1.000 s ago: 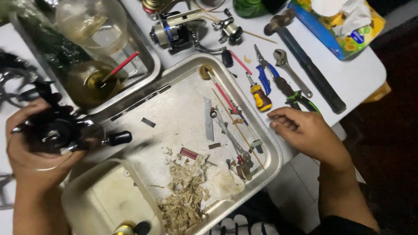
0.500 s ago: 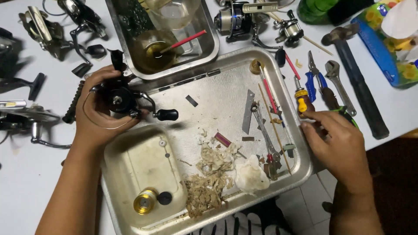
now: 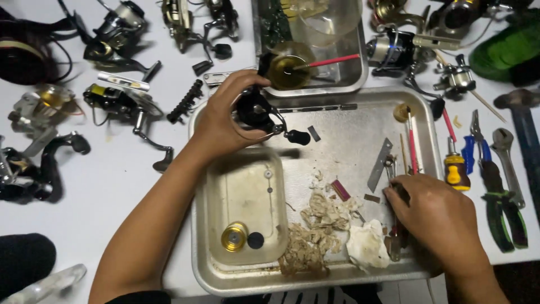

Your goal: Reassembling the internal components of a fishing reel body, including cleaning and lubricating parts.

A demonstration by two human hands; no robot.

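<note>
My left hand (image 3: pixel 225 121) grips a black fishing reel (image 3: pixel 256 112) over the upper left corner of a large metal tray (image 3: pixel 337 121); the reel's handle knob (image 3: pixel 296 137) sticks out to the right. My right hand (image 3: pixel 439 217) rests in the tray's lower right, fingers curled on thin metal tools (image 3: pixel 392 169) lying there. A clear plastic tub (image 3: pixel 244 186) in the tray holds a gold spool part (image 3: pixel 234 237) and a black disc (image 3: pixel 255 240). Shredded dirty paper (image 3: pixel 315 231) and a white wad (image 3: pixel 365 247) lie between the tub and my right hand.
A second metal tray (image 3: pixel 354 79) at the back holds a jar with a red-handled brush (image 3: pixel 332 60). Several fishing reels (image 3: pixel 115 31) lie on the white table to the left. Right of the tray are a yellow screwdriver (image 3: pixel 454 169), pliers (image 3: pixel 498 197), a wrench (image 3: pixel 506 152) and a hammer (image 3: pixel 520 104).
The view has shifted so the tray sits further right and lower. My left hand still holds the reel; my right hand moved from the tools outside the tray's rim down onto tools inside it.
</note>
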